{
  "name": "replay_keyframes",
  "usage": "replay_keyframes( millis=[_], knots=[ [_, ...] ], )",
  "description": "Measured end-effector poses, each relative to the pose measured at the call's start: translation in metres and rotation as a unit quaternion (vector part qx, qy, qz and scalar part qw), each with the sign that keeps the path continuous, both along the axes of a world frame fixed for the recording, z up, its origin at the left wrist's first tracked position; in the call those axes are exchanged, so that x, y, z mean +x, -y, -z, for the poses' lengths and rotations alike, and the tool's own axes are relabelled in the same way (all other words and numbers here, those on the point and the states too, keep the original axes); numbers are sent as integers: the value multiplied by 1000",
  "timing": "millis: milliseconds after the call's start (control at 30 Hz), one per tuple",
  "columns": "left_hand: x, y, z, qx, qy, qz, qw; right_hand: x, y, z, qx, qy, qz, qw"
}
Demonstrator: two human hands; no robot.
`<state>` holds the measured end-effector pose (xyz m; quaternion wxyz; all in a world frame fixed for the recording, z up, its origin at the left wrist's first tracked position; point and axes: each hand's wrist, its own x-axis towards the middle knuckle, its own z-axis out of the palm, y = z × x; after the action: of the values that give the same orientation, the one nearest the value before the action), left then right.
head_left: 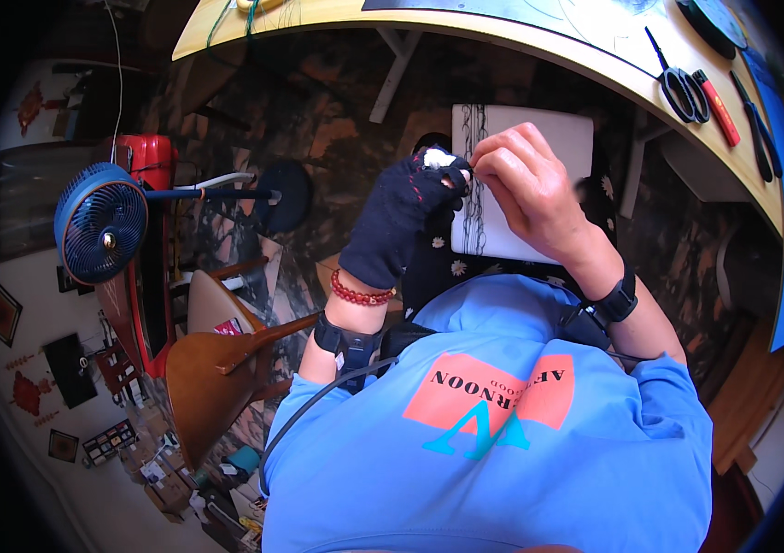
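My left hand (420,198), in a black glove with bare fingertips and a white patch near the fingers, is closed. Its fingertips meet those of my bare right hand (526,184), which pinches at the same spot. Whatever lies between the fingers is too small to make out. Just below both hands, a white rectangular pad (558,138) rests on my lap over dark flowered cloth. Thin dark wavy strands (475,221) run along the pad's left side, from its far edge to its near edge.
A wooden table (539,46) curves across the far side, bearing black-handled scissors (682,95), a red-handled tool (716,109) and dark pliers (756,129). To my left stand a blue fan (102,224) and a brown wooden chair (217,378). One table leg (394,78) reaches the floor.
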<state>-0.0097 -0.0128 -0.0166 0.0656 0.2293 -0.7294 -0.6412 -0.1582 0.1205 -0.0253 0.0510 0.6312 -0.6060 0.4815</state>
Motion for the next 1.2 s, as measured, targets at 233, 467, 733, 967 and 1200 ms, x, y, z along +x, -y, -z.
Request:
replay_keyframes(
  millis=[233,467,733,967,1200],
  knots=[
    [2,-2,6,117,-35,-43,992,4,-1,-1,0,4,3,1000],
    [-3,-13,2,-49,-89,-98,990,8,1,3,13,76,18,997],
    [-2,-22,-6,-144,-133,-138,971,8,1,2,117,403,-44,907],
    [-3,-23,-5,-221,-154,-121,956,2,-4,-1,182,544,-118,811],
    [-1,-7,-3,-169,-98,-37,980,1,-7,-15,186,437,-89,876]
  ],
)
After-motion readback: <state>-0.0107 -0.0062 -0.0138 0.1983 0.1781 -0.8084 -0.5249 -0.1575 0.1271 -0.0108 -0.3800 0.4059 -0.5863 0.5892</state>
